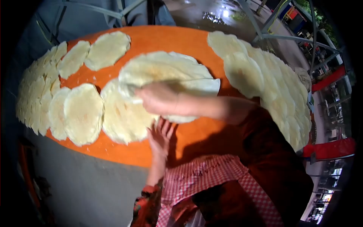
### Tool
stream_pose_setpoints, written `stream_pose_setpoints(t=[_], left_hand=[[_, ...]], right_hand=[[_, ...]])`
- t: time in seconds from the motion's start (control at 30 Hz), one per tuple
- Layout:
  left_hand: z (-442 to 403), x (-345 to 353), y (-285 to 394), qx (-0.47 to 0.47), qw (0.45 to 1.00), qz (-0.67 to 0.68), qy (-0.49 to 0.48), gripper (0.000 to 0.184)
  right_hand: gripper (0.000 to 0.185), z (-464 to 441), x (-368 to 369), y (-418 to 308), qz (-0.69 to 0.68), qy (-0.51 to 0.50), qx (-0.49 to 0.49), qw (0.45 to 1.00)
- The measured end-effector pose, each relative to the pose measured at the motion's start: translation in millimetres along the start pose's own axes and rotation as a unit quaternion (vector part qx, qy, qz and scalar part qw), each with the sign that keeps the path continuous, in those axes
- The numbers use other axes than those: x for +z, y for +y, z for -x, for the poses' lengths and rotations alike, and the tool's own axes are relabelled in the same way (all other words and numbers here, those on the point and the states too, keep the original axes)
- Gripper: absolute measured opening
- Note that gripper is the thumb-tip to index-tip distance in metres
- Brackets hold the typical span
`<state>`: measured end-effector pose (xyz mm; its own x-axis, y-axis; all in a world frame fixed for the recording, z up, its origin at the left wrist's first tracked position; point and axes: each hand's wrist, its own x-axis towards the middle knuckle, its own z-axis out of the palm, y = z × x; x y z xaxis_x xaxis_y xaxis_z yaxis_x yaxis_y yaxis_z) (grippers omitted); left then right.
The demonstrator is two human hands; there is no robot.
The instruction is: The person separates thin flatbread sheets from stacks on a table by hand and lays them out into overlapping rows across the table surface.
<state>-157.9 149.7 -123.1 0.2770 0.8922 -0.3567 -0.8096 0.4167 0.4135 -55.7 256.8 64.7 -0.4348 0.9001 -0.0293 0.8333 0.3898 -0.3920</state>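
Note:
My right hand [159,99] reaches across the orange table [189,38], its fingers closed on the edge of a large flatbread [162,68]. This bread is folded over on itself, with a flap reaching out to the right under my forearm. Below it, my left hand [160,137] has its fingers spread, the tips near the lower edge of a round flatbread [126,119]. That bread lies flat and partly under the folded one. Just left of it rests another round flatbread [83,113].
Overlapping flatbreads [38,90] cover the table's left end, and a thick overlapping row [280,87] fills the right side. Two more breads [107,51] lie at the back left. Metal frame bars [102,12] stand behind the table.

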Motion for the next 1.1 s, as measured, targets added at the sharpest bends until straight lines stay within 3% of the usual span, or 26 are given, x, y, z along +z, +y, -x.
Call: stream_pose_setpoints(t=[0.07,0.2,0.3,0.33,0.37,0.4,0.43,0.47,0.5,0.53,0.57,0.6,0.67,0.7,0.77,0.8,0.83,0.9,0.93,1.0,1.1], left_hand=[[0.4,-6.8,10.9,-0.060,0.991,0.109,-0.044,0.079],[5.2,-49.6,-3.0,-0.029,0.999,0.039,0.023,0.071],[17.8,-43.2,4.0,-0.031,0.997,0.066,0.011,0.068],[19.4,-40.9,5.2,-0.029,0.997,0.067,0.008,0.069],[20.5,-40.9,5.9,-0.025,0.997,0.068,0.003,0.069],[21.6,-45.6,6.4,-0.034,0.997,0.065,-0.017,0.076],[26.7,-56.5,7.6,-0.102,0.973,0.204,-0.036,0.078],[33.0,-69.2,9.2,-0.169,0.925,0.337,-0.057,0.081],[30.8,-68.3,6.2,-0.141,0.955,0.252,-0.062,0.084],[28.7,-67.3,3.3,-0.114,0.978,0.162,-0.063,0.087],[26.9,-66.4,0.3,-0.089,0.992,0.072,-0.060,0.091],[14.0,-82.3,0.4,-0.130,0.974,0.169,-0.077,0.091],[26.5,-18.4,14.1,-0.106,0.994,0.013,-0.022,0.093],[22.0,-11.9,20.8,-0.127,0.990,0.043,-0.045,0.092],[18.9,-3.7,35.3,-0.081,0.975,0.024,-0.206,0.089],[23.8,-4.0,38.4,-0.056,0.987,0.014,-0.147,0.089],[24.3,-22.8,32.4,-0.072,0.977,0.074,-0.187,0.089],[25.1,-76.9,17.3,-0.098,0.940,0.188,-0.267,0.088],[61.3,-29.6,15.1,-0.025,0.996,0.058,-0.070,0.088],[72.8,-40.6,14.4,0.011,1.000,0.022,-0.002,0.078],[81.9,-53.0,16.6,0.021,0.999,-0.016,0.029,0.068]], right_hand=[[0.036,31.2,76.5,-3.4,-0.059,-0.039,0.037,0.997],[0.054,83.3,134.3,4.1,-0.219,-0.180,0.081,0.955],[0.072,125.5,156.5,20.4,-0.189,-0.090,0.003,0.978],[0.085,137.6,152.7,24.1,-0.164,-0.112,0.015,0.980],[0.093,150.9,168.6,36.3,-0.160,-0.058,-0.016,0.985],[0.096,165.0,167.4,38.9,-0.127,-0.065,-0.019,0.990],[0.098,180.5,164.6,42.0,-0.092,-0.069,-0.020,0.993],[0.098,195.9,162.9,46.3,-0.054,-0.074,-0.021,0.996],[0.098,210.1,163.7,52.6,-0.014,-0.077,-0.022,0.997],[0.080,222.5,173.8,65.4,0.069,-0.027,-0.022,0.997],[0.071,229.4,184.6,81.6,0.047,0.010,-0.019,0.999],[0.063,233.8,195.0,99.3,0.023,0.045,-0.017,0.999],[0.039,230.2,183.6,104.5,0.007,0.144,-0.031,0.989],[0.038,224.5,171.3,97.1,-0.003,0.157,-0.003,0.988],[0.028,202.0,142.3,66.8,-0.013,0.103,0.067,0.992],[0.022,192.0,115.3,28.3,-0.005,0.073,0.098,0.992],[0.017,183.1,93.0,-6.6,-0.042,0.067,0.081,0.994],[0.035,159.0,103.0,-31.6,-0.137,-0.007,0.105,0.985],[0.054,148.9,120.1,-30.9,-0.142,-0.049,0.092,0.984],[0.083,139.7,158.9,-22.2,-0.220,-0.114,0.076,0.966],[0.083,135.2,187.1,-16.8,-0.250,-0.107,0.059,0.960]])
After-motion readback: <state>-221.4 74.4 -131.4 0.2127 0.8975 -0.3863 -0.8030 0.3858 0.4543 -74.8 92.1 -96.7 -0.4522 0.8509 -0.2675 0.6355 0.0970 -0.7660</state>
